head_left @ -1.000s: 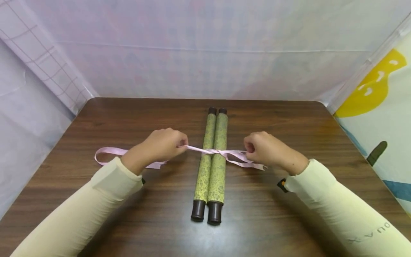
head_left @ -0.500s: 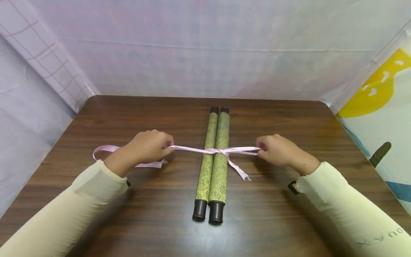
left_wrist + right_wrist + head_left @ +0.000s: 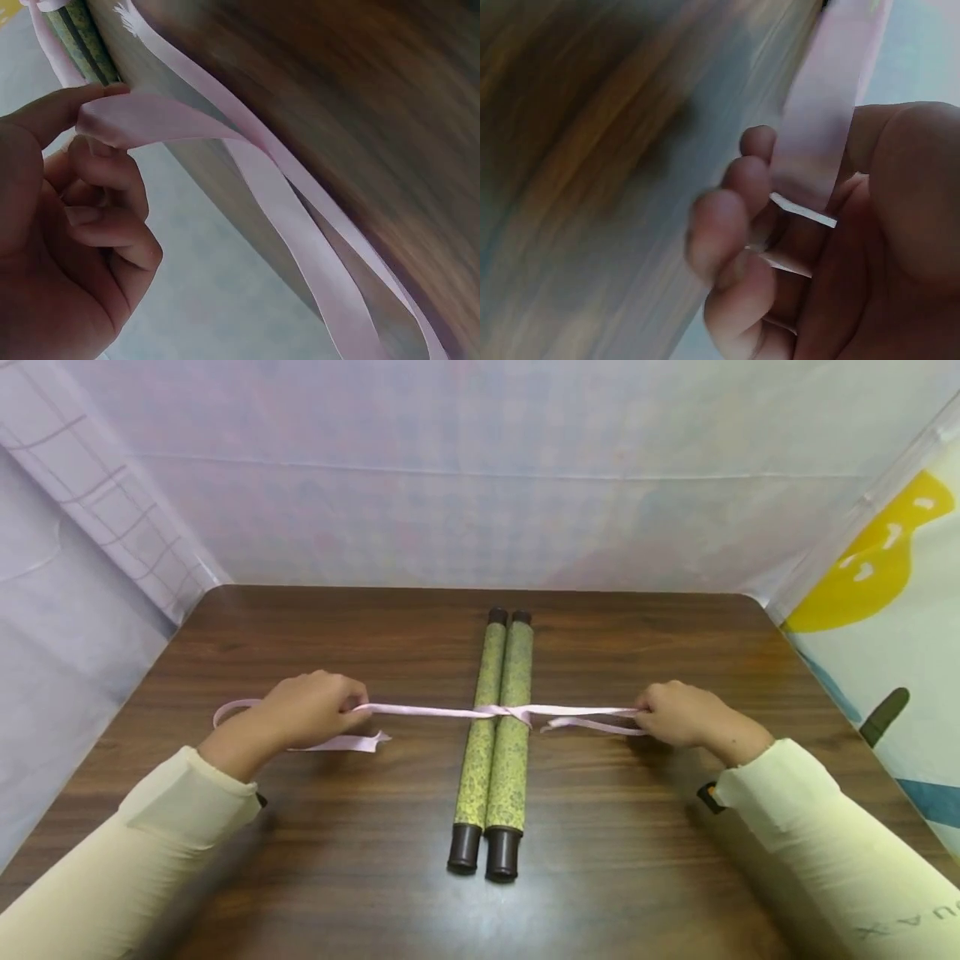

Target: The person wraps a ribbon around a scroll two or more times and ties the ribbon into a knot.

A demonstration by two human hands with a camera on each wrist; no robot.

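Two rolled scrolls [image 3: 495, 768] with yellow-green patterned covers and dark end knobs lie side by side on the table. A pink ribbon [image 3: 420, 711] wraps around their middle, crossing on top, and stretches out to both sides. My left hand [image 3: 315, 710] pinches the ribbon between thumb and forefinger left of the scrolls; its loose tail [image 3: 300, 225] trails onto the table. On the other side, my right hand [image 3: 686, 714] grips the ribbon's other part, and a short free end [image 3: 558, 723] hangs back toward the scrolls. In the right wrist view the ribbon [image 3: 817, 112] runs into the curled fingers.
The brown wood-grain table [image 3: 337, 860] has rounded far corners. Pale cloth [image 3: 480, 477] hangs behind it, and a sheet with a yellow print [image 3: 862, 568] is on the right.
Both hands have moved apart, left and right, drawing the ribbon out longer. The loop and tail right of the crossing have been pulled through, and the wrap lies flatter on the scrolls.
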